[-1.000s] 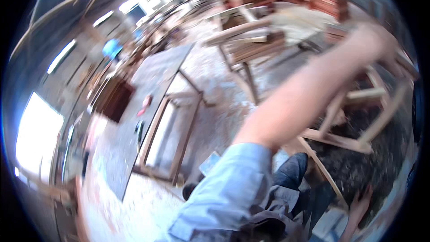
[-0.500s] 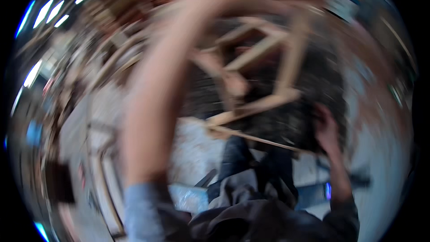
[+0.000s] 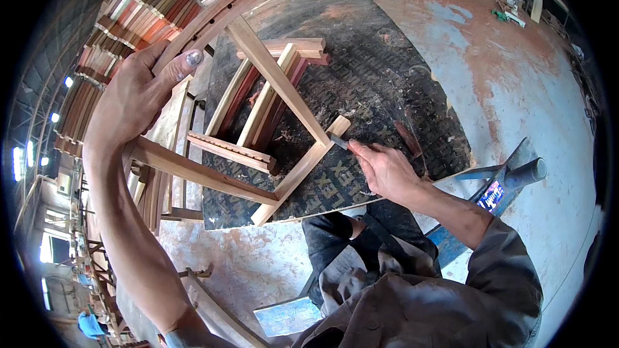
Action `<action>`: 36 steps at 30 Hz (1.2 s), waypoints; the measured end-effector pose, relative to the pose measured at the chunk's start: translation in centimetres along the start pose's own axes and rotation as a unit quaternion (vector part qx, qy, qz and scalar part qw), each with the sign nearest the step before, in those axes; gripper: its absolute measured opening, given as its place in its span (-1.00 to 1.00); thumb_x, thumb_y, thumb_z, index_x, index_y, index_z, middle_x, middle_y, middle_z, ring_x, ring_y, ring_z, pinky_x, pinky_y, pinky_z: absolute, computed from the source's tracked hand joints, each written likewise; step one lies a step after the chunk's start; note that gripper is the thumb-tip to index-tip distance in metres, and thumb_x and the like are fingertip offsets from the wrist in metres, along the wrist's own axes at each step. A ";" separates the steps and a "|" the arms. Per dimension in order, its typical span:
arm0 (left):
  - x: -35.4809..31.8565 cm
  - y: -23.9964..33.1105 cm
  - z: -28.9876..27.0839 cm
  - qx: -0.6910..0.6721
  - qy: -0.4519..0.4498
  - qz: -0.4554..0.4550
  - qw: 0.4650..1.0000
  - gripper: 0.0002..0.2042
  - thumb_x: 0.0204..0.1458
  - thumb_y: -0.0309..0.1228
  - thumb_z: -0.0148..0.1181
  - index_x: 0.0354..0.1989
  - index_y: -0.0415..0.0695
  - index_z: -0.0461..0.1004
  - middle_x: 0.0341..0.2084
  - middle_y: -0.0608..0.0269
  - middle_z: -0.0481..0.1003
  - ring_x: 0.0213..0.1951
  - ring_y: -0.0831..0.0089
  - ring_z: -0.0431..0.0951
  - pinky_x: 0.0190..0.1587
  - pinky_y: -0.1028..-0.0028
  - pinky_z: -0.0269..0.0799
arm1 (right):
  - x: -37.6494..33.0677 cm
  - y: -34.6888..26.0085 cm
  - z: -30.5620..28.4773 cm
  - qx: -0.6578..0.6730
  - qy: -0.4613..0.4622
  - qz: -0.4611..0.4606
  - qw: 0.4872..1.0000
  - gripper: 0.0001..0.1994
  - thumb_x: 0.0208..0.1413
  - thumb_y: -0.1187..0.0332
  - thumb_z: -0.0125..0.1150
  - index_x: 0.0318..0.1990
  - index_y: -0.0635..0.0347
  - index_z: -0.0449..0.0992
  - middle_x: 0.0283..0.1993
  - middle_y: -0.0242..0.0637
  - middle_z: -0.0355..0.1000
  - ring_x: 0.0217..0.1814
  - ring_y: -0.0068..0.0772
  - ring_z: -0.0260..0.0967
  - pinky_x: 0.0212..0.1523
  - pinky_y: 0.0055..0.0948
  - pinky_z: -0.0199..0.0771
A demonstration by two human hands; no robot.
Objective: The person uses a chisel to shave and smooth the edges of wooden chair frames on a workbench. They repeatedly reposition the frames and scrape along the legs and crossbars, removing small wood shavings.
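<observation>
My left hand (image 3: pixel 132 93) is closed around the upper rail of a wooden frame (image 3: pixel 277 80), thumb on its face; dark holes run along that rail. Two long bars slope down from it to a short lower rail (image 3: pixel 303 171), which lies over the black board. In my right hand (image 3: pixel 390 171) is a narrow flat metal tool like a chisel (image 3: pixel 338 141). Its blade is at the joint where one bar meets the lower rail; whether it touches the wood, I cannot tell. My fingers hide its grip end.
Loose wooden pieces (image 3: pixel 261 103) lie on the worn black board (image 3: pixel 380 77) beyond the frame. Coloured timber stacks (image 3: pixel 129 19) stand at the far left. A blue plank (image 3: pixel 287 316) is near my legs; a dark cylinder (image 3: pixel 525 173) is at the right.
The earlier frame is blurred. My left arm has moved left and the frame sits at a different angle. My right hand has come from near the board's right side to the frame's joint.
</observation>
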State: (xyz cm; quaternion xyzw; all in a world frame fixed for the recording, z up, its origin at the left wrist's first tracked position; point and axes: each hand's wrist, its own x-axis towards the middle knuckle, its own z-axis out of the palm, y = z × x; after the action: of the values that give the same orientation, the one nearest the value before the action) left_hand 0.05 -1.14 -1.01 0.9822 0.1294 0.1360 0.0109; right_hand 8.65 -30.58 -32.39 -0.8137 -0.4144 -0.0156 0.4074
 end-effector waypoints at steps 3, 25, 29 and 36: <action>-0.1 -0.3 0.5 -0.073 0.031 0.064 0.995 -0.15 0.09 0.46 0.05 0.05 -0.21 0.61 -0.76 0.34 0.40 -0.68 0.58 0.45 -0.55 0.39 0.41 | 2.7 -0.3 1.5 -0.020 0.035 -0.029 0.999 -0.63 0.18 0.57 0.17 0.16 0.33 0.53 -0.30 0.21 0.54 -0.30 0.28 0.54 -0.29 0.04 0.56; 1.3 -2.2 0.4 -0.041 -0.011 0.046 0.998 -0.24 0.16 0.37 0.09 0.00 -0.21 0.63 -0.79 0.44 0.34 -0.75 0.65 0.34 -0.65 0.54 0.22 | 0.1 -2.0 0.4 0.014 0.024 0.011 1.000 -0.63 0.23 0.50 0.16 0.20 0.28 0.50 -0.34 0.17 0.51 -0.34 0.25 0.54 -0.32 0.06 0.56; 1.9 -3.4 1.0 0.037 -0.024 0.037 0.998 -0.22 0.16 0.41 -0.01 0.04 -0.14 0.64 -0.83 0.41 0.27 -0.75 0.60 0.32 -0.61 0.42 0.25 | -2.1 -3.6 -0.7 0.059 -0.046 0.009 0.997 -0.49 0.20 0.53 0.16 0.34 0.17 0.44 -0.26 0.14 0.51 -0.33 0.25 0.53 -0.34 0.04 0.55; 1.8 -1.8 -0.2 0.041 -0.053 0.068 0.995 -0.20 0.15 0.40 0.02 -0.03 -0.22 0.64 -0.68 0.20 0.51 -0.68 0.49 0.53 -0.54 0.41 0.52 | -0.7 -3.8 0.7 -0.009 -0.049 0.016 0.999 -0.48 0.13 0.59 0.15 0.30 0.24 0.46 -0.24 0.13 0.53 -0.28 0.18 0.56 -0.28 0.05 0.58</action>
State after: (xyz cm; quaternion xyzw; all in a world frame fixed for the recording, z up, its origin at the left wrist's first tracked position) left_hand 1.20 1.05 -0.43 0.9941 0.0670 0.0791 -0.0324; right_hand 5.37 -29.32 -30.70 -0.8235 -0.4207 0.0267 0.3797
